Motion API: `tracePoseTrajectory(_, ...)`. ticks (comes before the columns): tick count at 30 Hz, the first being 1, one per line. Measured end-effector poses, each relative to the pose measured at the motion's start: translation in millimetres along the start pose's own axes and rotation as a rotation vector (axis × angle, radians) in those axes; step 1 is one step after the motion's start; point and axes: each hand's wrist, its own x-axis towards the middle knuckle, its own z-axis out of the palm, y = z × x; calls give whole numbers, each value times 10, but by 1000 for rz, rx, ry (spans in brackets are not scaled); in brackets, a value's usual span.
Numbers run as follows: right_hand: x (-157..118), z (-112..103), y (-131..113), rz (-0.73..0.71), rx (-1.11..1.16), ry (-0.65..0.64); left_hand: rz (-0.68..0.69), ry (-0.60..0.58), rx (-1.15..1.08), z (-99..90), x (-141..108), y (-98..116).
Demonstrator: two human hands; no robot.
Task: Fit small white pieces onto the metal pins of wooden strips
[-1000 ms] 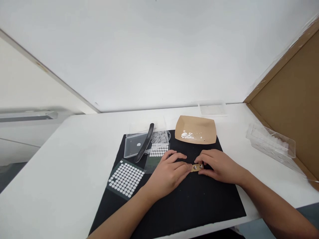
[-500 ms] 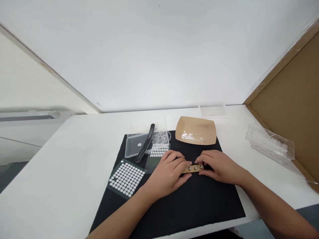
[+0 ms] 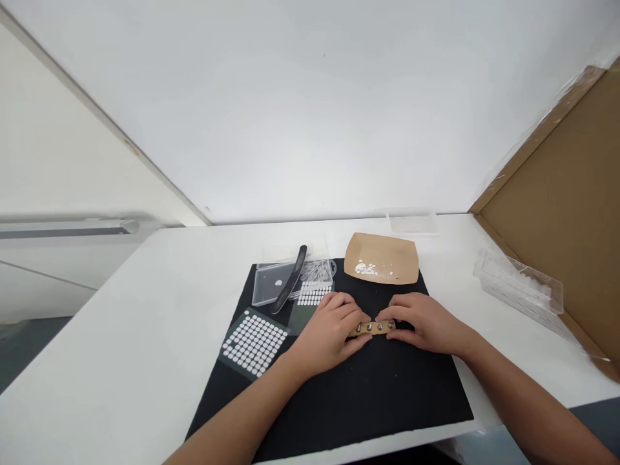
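White worktop (image 3: pixel 121 323), black mat (image 3: pixel 387 400): studded strip

Tan strip (image 3: pixel 374 327), one, metal studs: lower centre of frame, long axis roughly left to right, spanning both hands. Left hand (image 3: pixel 329 332): partly curled, thumb and fingers pinching its left part. Right hand (image 3: pixel 429 323): similar pinch, right end. Cardboard tray (image 3: pixel 407 255), one: above, white pieces (image 3: pixel 365 268) inside.

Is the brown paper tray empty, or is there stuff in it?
Not empty. Small white pieces lie on the bottom of the brown tray, though plenty of its bare inside shows too.
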Motion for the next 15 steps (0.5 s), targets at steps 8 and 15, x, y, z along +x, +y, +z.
tracePoseTrajectory(8, 0, 14, 37, -4, 62, 12, -10, -6, -31, 3, 4, -14)
tracePoseTrajectory(15, 0, 5, 10, -33, 22, 40, -4, -12, -26, -8, 16, 2)
